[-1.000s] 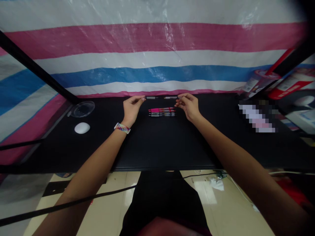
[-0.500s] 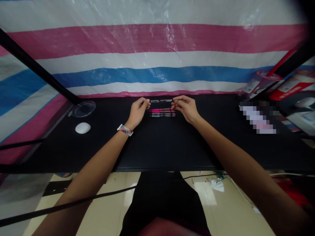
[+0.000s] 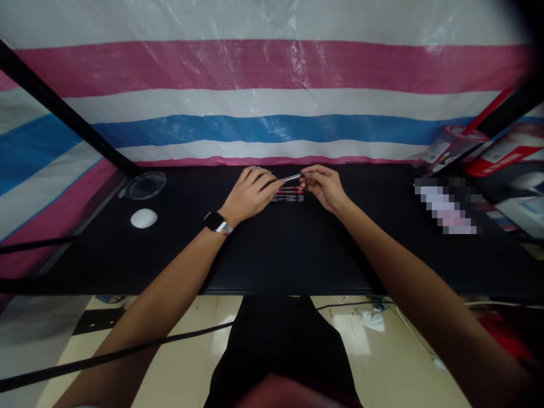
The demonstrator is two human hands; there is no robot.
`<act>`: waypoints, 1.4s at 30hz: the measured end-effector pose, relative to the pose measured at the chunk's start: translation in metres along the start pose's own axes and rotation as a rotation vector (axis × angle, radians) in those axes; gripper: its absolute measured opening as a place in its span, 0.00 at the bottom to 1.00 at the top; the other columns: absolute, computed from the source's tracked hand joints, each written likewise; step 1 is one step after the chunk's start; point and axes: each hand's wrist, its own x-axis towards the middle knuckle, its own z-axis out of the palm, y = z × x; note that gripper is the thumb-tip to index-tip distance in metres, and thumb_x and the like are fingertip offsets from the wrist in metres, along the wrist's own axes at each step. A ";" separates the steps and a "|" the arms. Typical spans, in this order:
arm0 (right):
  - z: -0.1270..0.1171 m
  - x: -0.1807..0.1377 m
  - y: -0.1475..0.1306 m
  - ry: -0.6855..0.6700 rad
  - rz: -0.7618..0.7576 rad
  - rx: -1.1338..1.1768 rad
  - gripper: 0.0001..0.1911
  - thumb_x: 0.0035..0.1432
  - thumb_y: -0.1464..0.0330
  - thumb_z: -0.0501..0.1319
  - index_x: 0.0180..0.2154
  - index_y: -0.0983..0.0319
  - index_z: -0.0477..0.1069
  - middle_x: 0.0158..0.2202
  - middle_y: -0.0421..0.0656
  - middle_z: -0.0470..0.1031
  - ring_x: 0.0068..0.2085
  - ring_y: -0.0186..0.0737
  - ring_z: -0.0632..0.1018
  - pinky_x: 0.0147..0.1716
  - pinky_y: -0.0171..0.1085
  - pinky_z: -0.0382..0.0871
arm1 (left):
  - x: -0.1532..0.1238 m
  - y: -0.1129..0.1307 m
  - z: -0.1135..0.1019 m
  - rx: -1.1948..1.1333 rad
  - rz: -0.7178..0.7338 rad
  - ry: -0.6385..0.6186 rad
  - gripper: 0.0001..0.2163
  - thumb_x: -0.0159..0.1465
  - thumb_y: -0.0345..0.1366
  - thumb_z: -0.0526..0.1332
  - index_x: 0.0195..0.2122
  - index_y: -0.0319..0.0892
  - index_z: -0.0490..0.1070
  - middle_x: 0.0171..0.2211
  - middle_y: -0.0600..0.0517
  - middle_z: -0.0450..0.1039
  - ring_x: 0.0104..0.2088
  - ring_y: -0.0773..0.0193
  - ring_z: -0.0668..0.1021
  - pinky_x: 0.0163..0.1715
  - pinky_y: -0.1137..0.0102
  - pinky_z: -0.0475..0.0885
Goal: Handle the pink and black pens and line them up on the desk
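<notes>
Glossy floor tiles (image 3: 193, 351) show at six o'clock; beyond spreads a smooth black tabletop (image 3: 263, 255), a white domed object (image 3: 144, 218) at its nine o'clock; toward twelve lie red and grey pens (image 3: 289, 198), partly hidden by the left hand (image 3: 253, 195), whose grip I cannot tell; just past them a slim pen (image 3: 292, 178), silvery-grey, slants between two and three o'clock, its right end pinched by the right hand (image 3: 325, 188); a striped sheet (image 3: 272, 102) hangs behind at twelve.

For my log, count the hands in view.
2: the left hand, at the left end of the grey pen, and the right hand, pinching its right end. No other hands show.
</notes>
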 end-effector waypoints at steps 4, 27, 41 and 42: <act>-0.001 -0.001 -0.001 -0.020 -0.012 -0.007 0.05 0.55 0.66 0.74 0.36 0.57 0.83 0.31 0.42 0.82 0.32 0.40 0.81 0.41 0.45 0.82 | -0.002 -0.001 0.001 -0.008 -0.037 0.019 0.21 0.76 0.28 0.58 0.68 0.48 0.72 0.54 0.43 0.82 0.57 0.47 0.79 0.58 0.47 0.74; 0.002 -0.003 0.002 -0.019 0.019 -0.057 0.07 0.54 0.64 0.74 0.36 0.57 0.82 0.32 0.42 0.82 0.32 0.40 0.81 0.41 0.46 0.81 | -0.005 0.004 0.007 -0.135 -0.314 0.008 0.17 0.78 0.38 0.58 0.64 0.45 0.75 0.54 0.40 0.79 0.55 0.43 0.76 0.56 0.46 0.71; 0.004 -0.004 0.002 -0.002 0.009 -0.071 0.08 0.54 0.63 0.74 0.36 0.57 0.81 0.32 0.43 0.82 0.32 0.41 0.82 0.41 0.47 0.81 | -0.005 0.004 0.009 -0.111 -0.356 0.024 0.15 0.77 0.40 0.60 0.61 0.45 0.76 0.51 0.41 0.79 0.54 0.43 0.76 0.56 0.46 0.71; 0.004 -0.004 0.002 -0.002 0.004 -0.066 0.07 0.54 0.64 0.75 0.36 0.56 0.81 0.32 0.43 0.82 0.32 0.41 0.82 0.41 0.47 0.81 | -0.005 0.004 0.009 -0.117 -0.366 0.025 0.15 0.77 0.41 0.60 0.61 0.45 0.77 0.51 0.41 0.80 0.54 0.43 0.76 0.56 0.45 0.70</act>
